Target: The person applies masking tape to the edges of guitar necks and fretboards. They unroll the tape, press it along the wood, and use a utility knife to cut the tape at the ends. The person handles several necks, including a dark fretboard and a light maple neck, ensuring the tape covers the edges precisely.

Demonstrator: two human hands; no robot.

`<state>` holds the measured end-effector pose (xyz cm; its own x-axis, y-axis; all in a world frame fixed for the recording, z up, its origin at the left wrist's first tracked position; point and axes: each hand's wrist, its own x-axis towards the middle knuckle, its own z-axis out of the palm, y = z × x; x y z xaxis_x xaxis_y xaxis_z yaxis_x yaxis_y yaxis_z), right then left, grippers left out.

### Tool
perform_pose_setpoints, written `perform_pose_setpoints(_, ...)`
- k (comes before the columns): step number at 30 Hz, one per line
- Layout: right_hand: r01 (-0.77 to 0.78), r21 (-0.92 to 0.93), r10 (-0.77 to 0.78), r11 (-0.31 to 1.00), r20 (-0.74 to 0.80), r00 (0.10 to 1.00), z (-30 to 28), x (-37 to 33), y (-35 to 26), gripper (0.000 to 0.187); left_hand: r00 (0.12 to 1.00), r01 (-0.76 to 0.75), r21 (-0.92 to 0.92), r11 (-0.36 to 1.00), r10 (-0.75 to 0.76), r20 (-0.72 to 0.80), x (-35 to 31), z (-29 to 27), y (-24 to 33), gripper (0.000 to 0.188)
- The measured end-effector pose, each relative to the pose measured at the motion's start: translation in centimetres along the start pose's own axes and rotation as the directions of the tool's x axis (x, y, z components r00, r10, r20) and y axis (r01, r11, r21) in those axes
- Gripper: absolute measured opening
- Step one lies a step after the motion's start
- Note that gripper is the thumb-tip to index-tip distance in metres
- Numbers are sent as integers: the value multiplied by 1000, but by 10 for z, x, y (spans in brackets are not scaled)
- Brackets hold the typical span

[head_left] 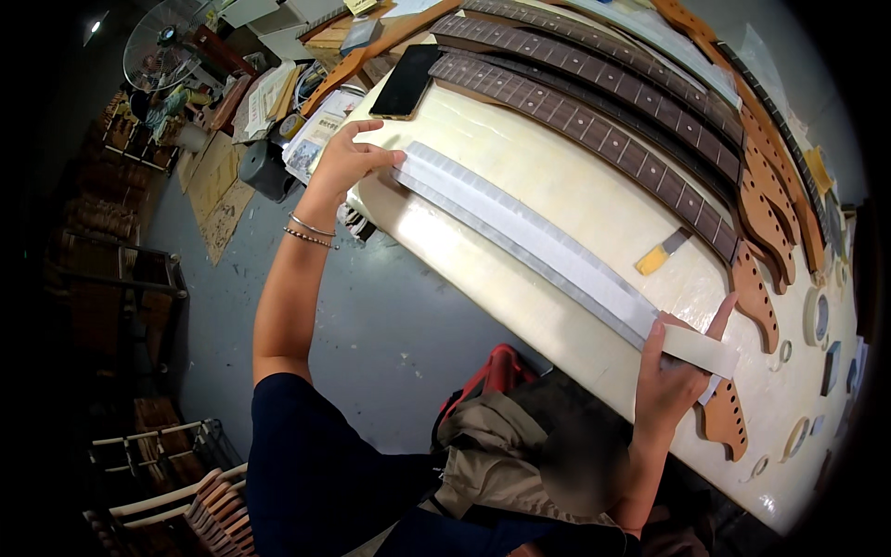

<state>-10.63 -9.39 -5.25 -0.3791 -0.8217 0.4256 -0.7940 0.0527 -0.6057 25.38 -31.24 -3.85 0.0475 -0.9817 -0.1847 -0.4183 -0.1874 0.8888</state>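
Dark sleeve (302, 464) foremost, left hand (349, 165) touches neck (529, 234) near lettered booklet (313, 139).

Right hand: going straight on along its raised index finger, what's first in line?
Right hand: probably the wooden headstock just past the tip of its index finger. Depth is unclear from this one view; it might pass above.

Between ten and eleven o'clock, a pale booklet (311, 144) bears a line of small dark characters on its cover. Further out that way, the loose sheets (269, 102) carry print too blurred to read.
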Motion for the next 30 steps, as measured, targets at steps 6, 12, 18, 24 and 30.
perform_pose_setpoints(6,18,-10,-18,1000,20,1000,-2,0,1,35,1000,-2,-19,1000,2,2,0,3,2,68)
perform_pose_setpoints(12,144,-93,-147,985,-23,989,2,2,6,57,999,47,10,999,-47,-9,-1,1,-7,63)
perform_pose_setpoints(18,98,-81,-98,992,12,995,0,-3,4,37,769,-480,245,842,539,-344,-12,9,-37,43)
perform_pose_setpoints(24,154,-49,-156,987,-41,987,0,-1,0,48,599,-697,608,379,774,204,-36,20,-39,58)
perform_pose_setpoints(30,107,-61,-110,992,-45,993,4,4,0,51,638,-615,686,389,756,144,-39,39,-52,67)
